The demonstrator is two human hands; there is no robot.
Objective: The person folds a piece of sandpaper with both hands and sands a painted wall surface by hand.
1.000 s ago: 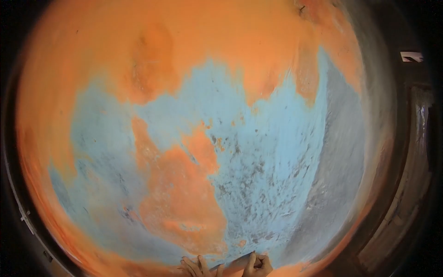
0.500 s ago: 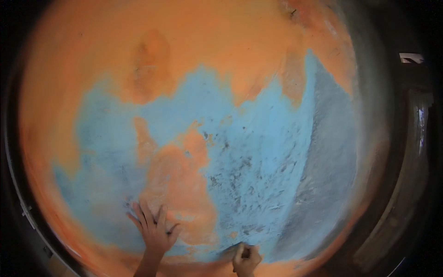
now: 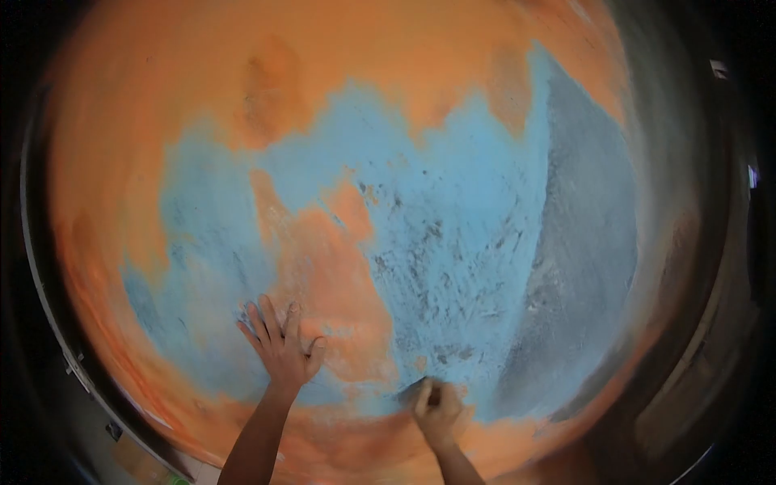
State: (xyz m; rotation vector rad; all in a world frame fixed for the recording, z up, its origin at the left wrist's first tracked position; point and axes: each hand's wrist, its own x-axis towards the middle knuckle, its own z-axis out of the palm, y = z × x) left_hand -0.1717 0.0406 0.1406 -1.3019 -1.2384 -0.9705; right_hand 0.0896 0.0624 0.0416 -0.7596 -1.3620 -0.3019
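Two people-free edges framed the wall [image 3: 190, 48]: a thin pale strip [image 3: 31, 242] curving down the left, a dim brown band [image 3: 687, 356] on the right. The right hand [image 3: 437, 404] hid most of the dark piece [image 3: 411, 393] it gripped. Across the wall ran orange, then ragged blue, a salmon patch [image 3: 335, 271], blue pitted with dark marks, then smooth grey. The piece sat low, just left of the right hand's knuckles, against the blue. The left hand [image 3: 284, 352] lay spread, fingers up, well apart from the right, which curled, forearm slanting down rightward.
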